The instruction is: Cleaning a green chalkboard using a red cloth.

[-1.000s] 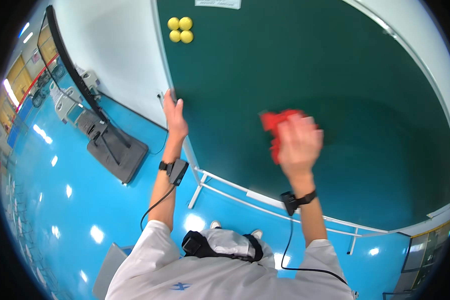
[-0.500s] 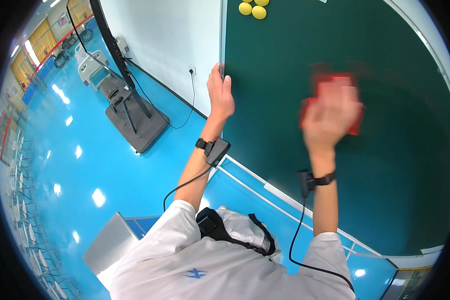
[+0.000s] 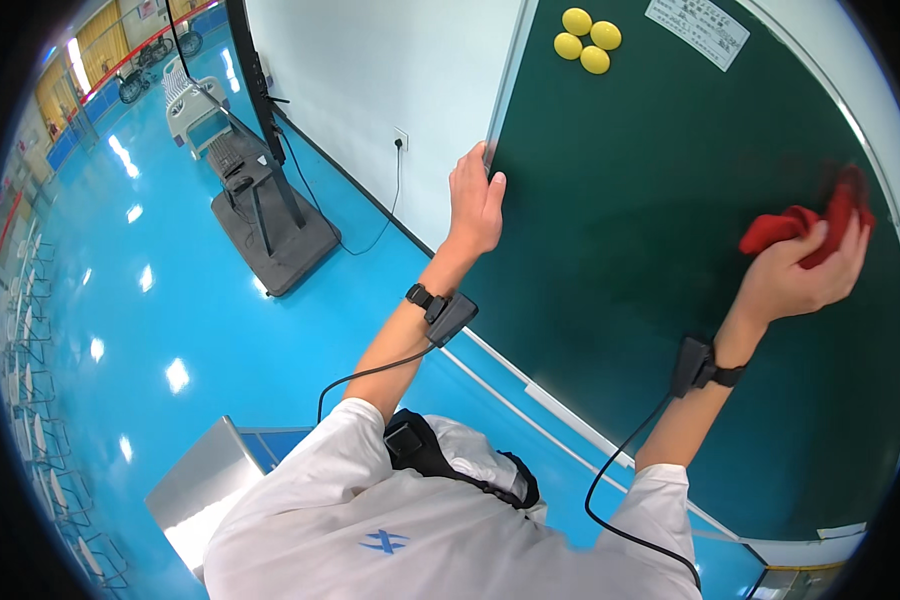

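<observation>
My right hand (image 3: 802, 275) presses a crumpled red cloth (image 3: 782, 229) against the green board (image 3: 630, 270), near its right side. The fingers are wrapped round the cloth, and its upper end is smeared by motion. My left hand (image 3: 478, 212) grips the left edge of the board, thumb toward the green face. Part of its fingers is hidden behind that edge. At the top of the board sit several round yellow magnets (image 3: 595, 60), beside a white paper sheet (image 3: 700, 30) with writing on it.
A white rail (image 3: 540, 410) runs along the board's lower edge. To the left, a black-based wheeled stand (image 3: 275, 225) stands on the blue floor (image 3: 220, 350), its cable reaching a wall socket (image 3: 400, 137). A grey-topped desk (image 3: 210, 475) is close at lower left, with chairs (image 3: 45, 430) farther left.
My right hand has swept the red cloth rightward across the board. My left hand still holds the board's edge. The view has shifted, bringing the paper sheet and all the magnets into sight.
</observation>
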`<state>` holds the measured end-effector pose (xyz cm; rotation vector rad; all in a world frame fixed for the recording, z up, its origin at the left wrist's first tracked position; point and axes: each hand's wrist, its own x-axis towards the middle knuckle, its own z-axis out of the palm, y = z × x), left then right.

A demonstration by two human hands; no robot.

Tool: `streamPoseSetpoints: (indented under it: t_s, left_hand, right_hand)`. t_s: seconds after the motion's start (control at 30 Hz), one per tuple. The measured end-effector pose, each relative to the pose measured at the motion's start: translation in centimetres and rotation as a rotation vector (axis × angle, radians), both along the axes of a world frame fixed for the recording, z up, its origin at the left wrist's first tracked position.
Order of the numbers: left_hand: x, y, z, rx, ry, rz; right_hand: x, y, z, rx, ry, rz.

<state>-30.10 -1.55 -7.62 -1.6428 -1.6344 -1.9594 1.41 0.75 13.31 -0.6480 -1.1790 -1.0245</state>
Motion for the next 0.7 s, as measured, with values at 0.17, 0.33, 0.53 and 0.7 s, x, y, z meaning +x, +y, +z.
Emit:
streamPoseSetpoints:
  t_s: [0.17,0.33,0.53,0.7]
  left_hand:
    - [0.0,0.4,-0.1,0.053,-0.005,-0.037]
    - [0.6,0.9,-0.3,0.095,0.002,-0.03]
    - [0.6,1.5,-1.9,0.106,0.031,-0.005]
    - [-1.1,1.2,-2.6,0.127,0.045,0.057]
  right_hand:
    - [-5.6,0.5,-2.5,-0.104,-0.095,0.094]
    - [-11.9,-0.2,-16.7,-0.43,-0.835,0.121]
    - [-8.2,-1.4,-23.0,-0.596,-1.051,0.331]
    - [-0.2,-3.0,-13.3,-0.442,-0.728,0.101]
